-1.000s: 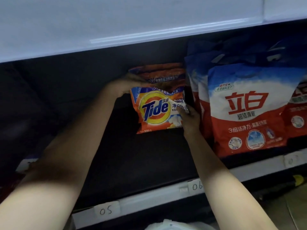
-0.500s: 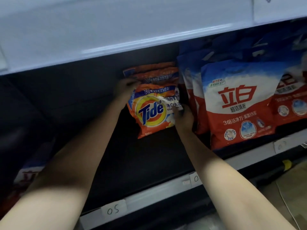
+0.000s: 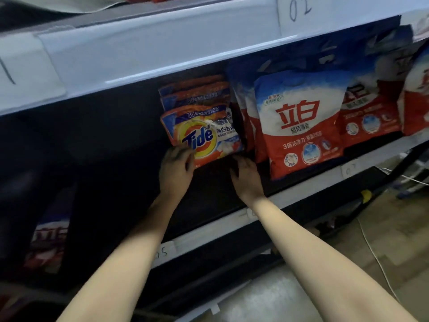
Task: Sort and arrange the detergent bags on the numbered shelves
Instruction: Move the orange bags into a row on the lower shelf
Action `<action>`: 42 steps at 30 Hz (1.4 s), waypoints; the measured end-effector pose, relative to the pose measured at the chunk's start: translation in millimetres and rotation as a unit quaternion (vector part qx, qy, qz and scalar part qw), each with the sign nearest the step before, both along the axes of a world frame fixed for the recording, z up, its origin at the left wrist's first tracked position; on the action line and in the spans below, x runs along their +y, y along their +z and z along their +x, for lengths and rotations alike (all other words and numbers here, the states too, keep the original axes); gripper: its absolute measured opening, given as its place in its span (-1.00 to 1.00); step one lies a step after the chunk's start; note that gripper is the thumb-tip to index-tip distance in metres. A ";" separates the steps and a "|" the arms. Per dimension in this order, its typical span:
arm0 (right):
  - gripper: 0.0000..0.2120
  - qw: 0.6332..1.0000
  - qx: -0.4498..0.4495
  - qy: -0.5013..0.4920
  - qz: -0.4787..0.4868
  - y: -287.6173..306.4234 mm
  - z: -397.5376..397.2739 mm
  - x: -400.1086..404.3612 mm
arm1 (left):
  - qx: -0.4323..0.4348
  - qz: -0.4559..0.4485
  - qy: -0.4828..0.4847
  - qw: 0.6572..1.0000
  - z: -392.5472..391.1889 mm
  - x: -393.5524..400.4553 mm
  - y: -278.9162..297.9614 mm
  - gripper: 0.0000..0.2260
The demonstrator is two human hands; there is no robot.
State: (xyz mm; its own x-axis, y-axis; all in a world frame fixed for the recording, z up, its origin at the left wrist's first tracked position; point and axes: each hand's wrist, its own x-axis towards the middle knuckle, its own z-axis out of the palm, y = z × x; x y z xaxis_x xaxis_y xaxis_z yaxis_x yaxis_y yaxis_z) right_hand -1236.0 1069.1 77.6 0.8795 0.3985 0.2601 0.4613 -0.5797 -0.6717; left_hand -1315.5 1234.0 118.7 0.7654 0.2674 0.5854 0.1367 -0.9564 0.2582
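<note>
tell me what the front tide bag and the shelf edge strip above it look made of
Front Tide bag: thin glossy plastic film, judging by its crinkles and the white glare on its right side. Shelf edge strip: smooth, pale and hard, probably painted metal or plastic; a bright highlight runs along its lower lip, and a paper label marked 02 sits on it.

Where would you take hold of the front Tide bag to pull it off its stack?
Probably by its two side edges, coming straight in from the open shelf front. The front Tide bag leans upright against the Tide bags behind it, face out, with the red and white bag close on its right. The left hand already touches its lower left corner; the right hand is just below it.
</note>
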 end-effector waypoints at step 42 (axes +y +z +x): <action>-0.36 0.975 0.136 0.158 0.075 384.4 142.3 -164.1 | -0.182 0.335 0.087 0.921 121.8 -185.5 324.4 -0.68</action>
